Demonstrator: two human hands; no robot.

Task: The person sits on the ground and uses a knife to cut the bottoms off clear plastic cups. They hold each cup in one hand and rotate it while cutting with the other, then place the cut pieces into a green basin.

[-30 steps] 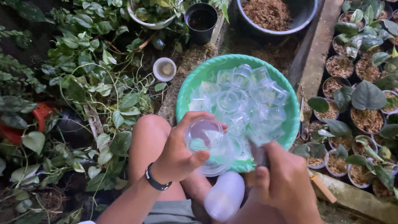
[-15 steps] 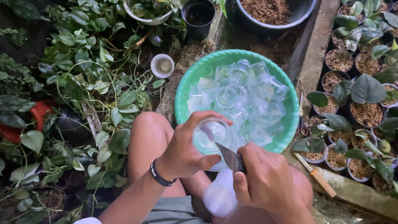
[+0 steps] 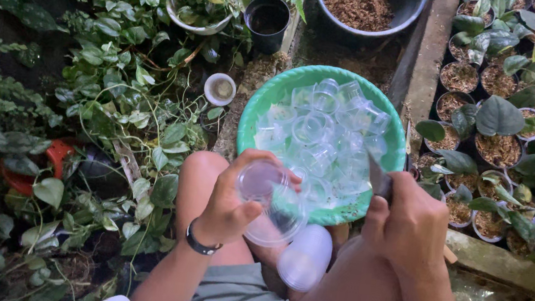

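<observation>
My left hand (image 3: 230,204) grips a clear plastic cup (image 3: 268,201) tilted sideways above my knees, its base turned up toward me. My right hand (image 3: 411,226) is closed on a small knife (image 3: 378,176) whose blade points up, a little to the right of the cup and apart from it. Just beyond both hands sits a green plastic basin (image 3: 266,106) filled with several clear plastic cups (image 3: 324,133). A stack of clear cups (image 3: 305,257) lies between my legs below the held cup.
A dark tub of brown potting mix (image 3: 360,2) stands at the back. Rows of small potted plants (image 3: 508,126) fill the right side behind a concrete edge (image 3: 421,60). Leafy vines (image 3: 126,79), a black pot (image 3: 266,21) and a small white cup (image 3: 220,89) lie left.
My right hand with the knife has pulled away from the cup to the right. My left hand has turned the cup so its base faces up.
</observation>
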